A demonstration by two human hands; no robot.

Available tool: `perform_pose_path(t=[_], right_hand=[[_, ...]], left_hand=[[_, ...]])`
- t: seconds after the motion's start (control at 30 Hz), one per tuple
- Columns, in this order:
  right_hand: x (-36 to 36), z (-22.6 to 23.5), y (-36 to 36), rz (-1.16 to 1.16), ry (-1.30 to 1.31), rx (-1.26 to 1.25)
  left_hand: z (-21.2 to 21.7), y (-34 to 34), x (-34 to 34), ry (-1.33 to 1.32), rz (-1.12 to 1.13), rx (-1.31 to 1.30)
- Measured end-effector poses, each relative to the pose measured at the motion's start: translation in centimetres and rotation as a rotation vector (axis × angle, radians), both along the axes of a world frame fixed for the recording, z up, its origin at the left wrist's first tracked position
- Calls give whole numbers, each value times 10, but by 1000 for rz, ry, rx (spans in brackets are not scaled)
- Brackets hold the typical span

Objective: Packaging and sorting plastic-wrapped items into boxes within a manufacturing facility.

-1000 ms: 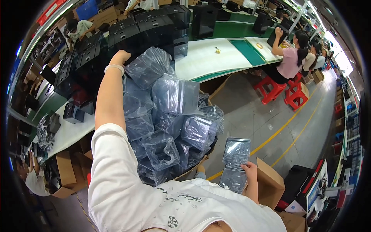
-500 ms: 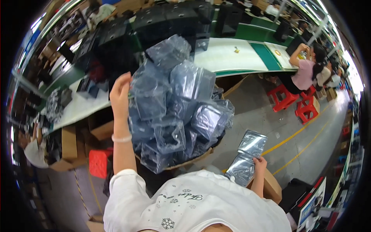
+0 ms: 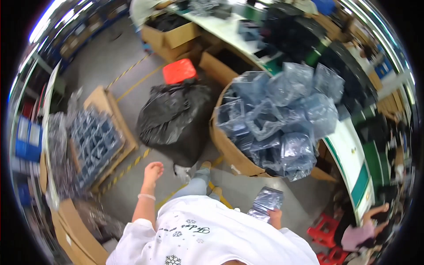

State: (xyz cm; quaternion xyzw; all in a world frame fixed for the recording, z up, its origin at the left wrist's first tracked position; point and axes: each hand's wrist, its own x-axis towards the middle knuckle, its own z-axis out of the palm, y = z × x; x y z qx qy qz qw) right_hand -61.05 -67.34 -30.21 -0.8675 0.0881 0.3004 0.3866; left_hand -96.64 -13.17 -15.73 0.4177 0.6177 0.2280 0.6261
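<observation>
My right hand [image 3: 274, 217] grips a stack of flat dark parts in shiny clear plastic wrap [image 3: 267, 201], low in front of my body on the right. My left hand [image 3: 153, 171] hangs in the air at the left, its fingers loosely bent and nothing seen in them. Beyond it bulges a large black plastic bag [image 3: 174, 117]. To the right stands a big cardboard box [image 3: 232, 154], heaped above its rim with dark box-shaped parts in clear plastic bags [image 3: 282, 121].
At left, a cardboard tray [image 3: 128, 137] holds dark parts in a grid. A red stool [image 3: 179, 70] stands behind the black bag, near open cartons [image 3: 172, 37]. The workbench [image 3: 346, 145] runs along the right. A co-worker in pink [image 3: 357, 236] sits by red stools.
My view and body have turned left, so the heaped box now lies to the right. My left hand has come away from the heap and dropped. The right hand keeps its wrapped parts.
</observation>
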Motion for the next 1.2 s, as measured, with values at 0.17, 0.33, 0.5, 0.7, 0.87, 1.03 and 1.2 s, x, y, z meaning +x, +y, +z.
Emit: perform_pose_path(t=[0.17,0.33,0.5,0.7,0.87,1.03,1.2], right_hand=[[50,4,83,709,-4,-94],[103,13,155,1159,-116,-224],[146,54,258,1379,1,16],[196,101,370,1680,-253,-198],[153,115,432,1612,-273,-267],[92,163,472,1813,-432,-231],[51,135,499,1841,-332,-111]], left_hand=[[-38,-48,-60,65,112,114],[-92,-117,-59,-201,588,-212],[-202,-237,-80,-395,1035,-312],[-159,-260,-58,-96,1038,-443],[-154,-269,-104,57,910,-443],[-172,-221,-115,90,931,-341],[-115,-139,-54,-23,696,-190]])
